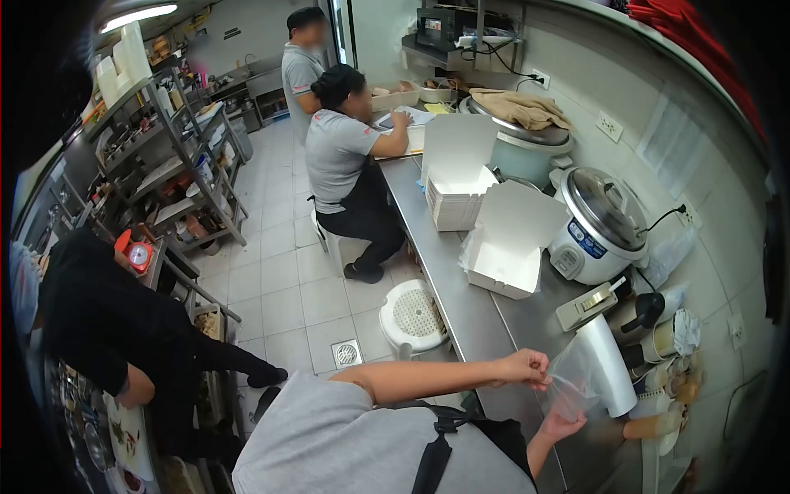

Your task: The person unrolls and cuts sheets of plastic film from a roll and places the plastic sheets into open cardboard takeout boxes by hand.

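My left hand (527, 368) is closed in a pinch on the edge of a clear plastic bag (580, 369) above the steel counter. Lower down, my right hand (564, 421) grips the same bag from below, its fingers partly seen through the film. A white roll (607, 366) lies right behind the bag; whether the two are joined I cannot tell. Beyond it sits a tape dispenser (591, 305). An open white carton (506, 267) with clear film at its side stands farther along the counter, and a stack of cartons (454, 202) with one lid raised is behind it.
A rice cooker (597, 226) stands against the wall, with a larger cooker (522, 148) under a brown cloth. Jars and cups (671, 370) crowd the near right. One person (346, 156) sits at the counter, another stands behind. A white stool (411, 315) is beside the counter.
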`<move>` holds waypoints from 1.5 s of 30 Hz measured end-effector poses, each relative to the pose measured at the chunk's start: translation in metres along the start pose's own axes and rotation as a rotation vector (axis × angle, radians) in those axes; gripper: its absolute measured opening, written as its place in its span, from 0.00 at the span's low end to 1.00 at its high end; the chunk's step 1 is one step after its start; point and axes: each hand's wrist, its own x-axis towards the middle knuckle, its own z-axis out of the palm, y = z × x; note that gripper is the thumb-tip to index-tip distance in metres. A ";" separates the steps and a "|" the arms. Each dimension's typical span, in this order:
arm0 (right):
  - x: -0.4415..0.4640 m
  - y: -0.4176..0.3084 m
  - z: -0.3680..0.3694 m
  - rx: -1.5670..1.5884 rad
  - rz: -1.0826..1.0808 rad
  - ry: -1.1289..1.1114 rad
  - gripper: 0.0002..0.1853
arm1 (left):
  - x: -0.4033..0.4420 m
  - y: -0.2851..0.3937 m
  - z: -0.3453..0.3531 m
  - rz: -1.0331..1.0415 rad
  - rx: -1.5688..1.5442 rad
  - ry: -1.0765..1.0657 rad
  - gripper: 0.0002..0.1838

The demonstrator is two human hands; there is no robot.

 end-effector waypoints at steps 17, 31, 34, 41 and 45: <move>-0.065 -0.119 -0.007 -0.599 0.156 0.374 0.24 | -0.019 -0.029 -0.029 -0.066 0.005 0.108 0.15; -0.120 -0.101 0.052 -1.168 -0.364 0.461 0.20 | -0.043 -0.006 -0.037 0.003 -0.006 0.100 0.17; -0.137 -0.083 0.078 -1.177 -0.351 0.516 0.17 | -0.052 0.020 -0.028 0.018 0.083 0.130 0.19; -0.193 -0.039 0.006 -1.198 -0.257 0.660 0.09 | -0.093 -0.032 -0.072 -0.146 0.204 0.227 0.19; -0.212 -0.010 -0.052 -1.252 -0.277 0.635 0.10 | -0.123 -0.082 -0.112 -0.273 0.187 0.270 0.13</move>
